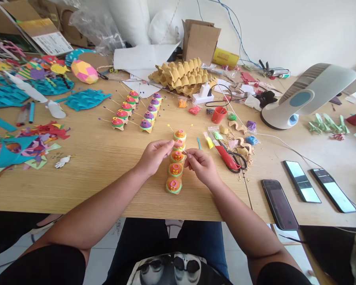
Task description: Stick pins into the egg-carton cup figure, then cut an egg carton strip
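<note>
Printed shirt foremost. Orange egg-carton strip on table, between left hand, fingertips together, contents cannot be told, and right hand, fingertips clamped on thin stick.

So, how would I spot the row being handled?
On the wooden table, find the person's left hand and right hand. Between them, the five-domed row runs front to back. Its orange colour sets it apart from the red row and purple row beyond.
</note>
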Action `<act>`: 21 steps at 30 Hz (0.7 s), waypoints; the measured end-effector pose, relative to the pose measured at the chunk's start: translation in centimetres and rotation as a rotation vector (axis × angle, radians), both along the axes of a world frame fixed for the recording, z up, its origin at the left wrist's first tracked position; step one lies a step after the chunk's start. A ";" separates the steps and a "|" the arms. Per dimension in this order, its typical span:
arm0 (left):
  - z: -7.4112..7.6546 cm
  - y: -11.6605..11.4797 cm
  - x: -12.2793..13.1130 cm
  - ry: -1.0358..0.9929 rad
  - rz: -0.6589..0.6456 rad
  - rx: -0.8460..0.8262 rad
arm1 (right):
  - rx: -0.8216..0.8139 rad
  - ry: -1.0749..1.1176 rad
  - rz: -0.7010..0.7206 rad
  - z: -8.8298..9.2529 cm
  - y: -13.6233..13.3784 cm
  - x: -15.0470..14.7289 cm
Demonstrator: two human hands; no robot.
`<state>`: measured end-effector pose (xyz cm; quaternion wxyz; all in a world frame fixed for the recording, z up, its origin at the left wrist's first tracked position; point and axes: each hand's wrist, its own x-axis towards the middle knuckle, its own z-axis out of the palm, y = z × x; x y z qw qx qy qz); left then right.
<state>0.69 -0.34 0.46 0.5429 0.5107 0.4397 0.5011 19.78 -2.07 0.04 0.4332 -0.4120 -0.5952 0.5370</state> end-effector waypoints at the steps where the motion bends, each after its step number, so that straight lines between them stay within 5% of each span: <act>1: 0.0 0.0 0.0 0.005 0.012 -0.003 | -0.003 -0.001 0.000 0.1 0.0 0.0; 11: -0.2 -0.1 0.2 0.142 0.018 0.092 | 0.011 -0.011 0.019 -0.1 0.1 0.0; 21: -0.1 -0.6 0.7 0.107 -0.115 0.074 | -0.008 0.043 0.103 0.0 -0.1 -0.2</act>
